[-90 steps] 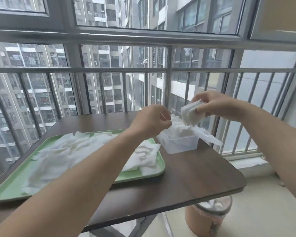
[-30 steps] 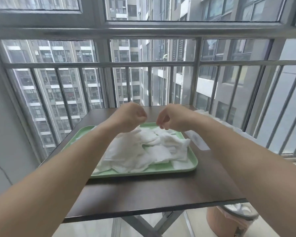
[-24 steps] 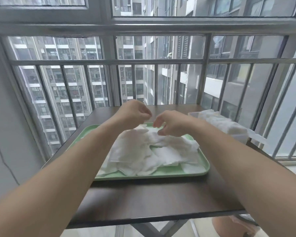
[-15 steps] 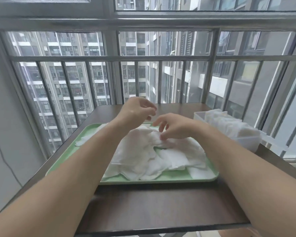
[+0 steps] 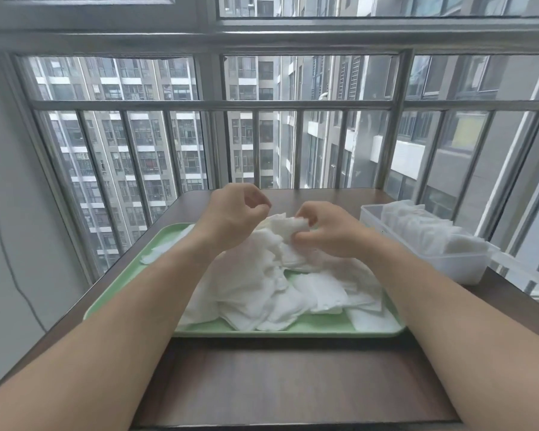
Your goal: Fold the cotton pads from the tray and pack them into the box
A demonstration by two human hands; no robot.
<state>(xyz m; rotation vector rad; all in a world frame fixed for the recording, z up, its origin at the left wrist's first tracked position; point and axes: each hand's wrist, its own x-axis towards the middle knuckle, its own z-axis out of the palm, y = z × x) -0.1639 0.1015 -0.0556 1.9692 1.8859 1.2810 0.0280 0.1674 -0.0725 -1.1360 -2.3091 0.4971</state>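
Observation:
A green tray point(image 5: 128, 275) on the dark table holds a heap of white cotton pads point(image 5: 262, 284). My right hand point(image 5: 327, 231) pinches one cotton pad point(image 5: 288, 224) lifted just above the heap. My left hand point(image 5: 234, 213) hovers beside it with fingers loosely curled, holding nothing that I can see. A clear plastic box point(image 5: 455, 265) stands to the right of the tray, packed with folded pads point(image 5: 423, 231) standing on edge.
The brown table point(image 5: 277, 377) ends near a metal window railing point(image 5: 262, 104) right behind it. A thin cable point(image 5: 10, 269) runs down the wall on the left. The box's lid point(image 5: 511, 262) juts over the table's right edge.
My right hand has picked one pad up off the heap and raised it. My left hand came closer to it. The view shifted so the box is fully in sight.

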